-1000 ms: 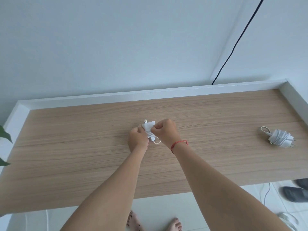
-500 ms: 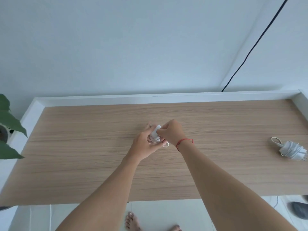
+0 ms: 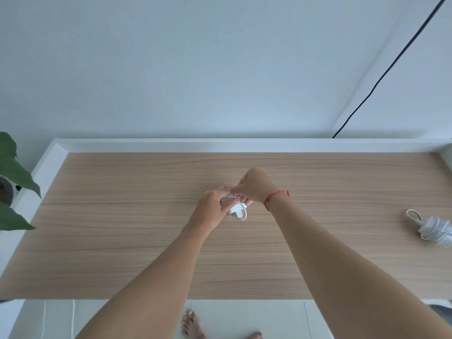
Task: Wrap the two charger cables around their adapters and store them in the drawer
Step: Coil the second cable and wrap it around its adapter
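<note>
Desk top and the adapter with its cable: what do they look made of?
Desk top: wood-grain laminate or veneer, matt; even straight grain, no glare. Adapter: smooth white hard plastic, judging by its crisp edges. Cable: white flexible sheath, probably soft plastic or rubber; it lies in tight coils.

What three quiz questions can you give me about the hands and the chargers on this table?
1. True or false: the wrapped charger at the right lies on the table with no hand on it.
2. Which wrist wears the red string? A: the left. B: the right. C: both.
3. Fill in the gap: the middle charger is held by ___ hands.

Key
1. True.
2. B.
3. Two. The left hand grips it and the right hand pinches it from above.
</note>
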Tool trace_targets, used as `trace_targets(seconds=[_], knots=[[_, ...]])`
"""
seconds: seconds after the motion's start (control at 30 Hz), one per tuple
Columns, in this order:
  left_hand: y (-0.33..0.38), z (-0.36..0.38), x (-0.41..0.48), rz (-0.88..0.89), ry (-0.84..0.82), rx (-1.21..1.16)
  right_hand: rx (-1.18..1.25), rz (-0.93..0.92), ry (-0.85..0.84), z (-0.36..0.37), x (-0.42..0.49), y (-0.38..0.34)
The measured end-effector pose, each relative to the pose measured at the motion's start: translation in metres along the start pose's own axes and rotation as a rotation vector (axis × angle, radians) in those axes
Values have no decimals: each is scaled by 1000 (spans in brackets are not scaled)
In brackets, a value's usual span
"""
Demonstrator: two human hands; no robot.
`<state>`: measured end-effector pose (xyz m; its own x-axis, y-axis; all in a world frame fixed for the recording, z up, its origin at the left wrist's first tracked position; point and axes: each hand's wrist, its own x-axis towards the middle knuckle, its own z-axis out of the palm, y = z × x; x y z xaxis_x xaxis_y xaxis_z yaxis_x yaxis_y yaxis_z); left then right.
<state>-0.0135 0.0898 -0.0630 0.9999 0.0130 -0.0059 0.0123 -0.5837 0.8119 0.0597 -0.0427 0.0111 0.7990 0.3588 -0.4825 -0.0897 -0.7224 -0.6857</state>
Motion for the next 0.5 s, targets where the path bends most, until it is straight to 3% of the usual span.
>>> trace_targets(seconds=[0.23,0.5], knots=[[1,8,-8,7,103,37,42,-10,25,1,-5,2],[2,7,-7,-44,75,23,106,-16,50,-2,-8,0]])
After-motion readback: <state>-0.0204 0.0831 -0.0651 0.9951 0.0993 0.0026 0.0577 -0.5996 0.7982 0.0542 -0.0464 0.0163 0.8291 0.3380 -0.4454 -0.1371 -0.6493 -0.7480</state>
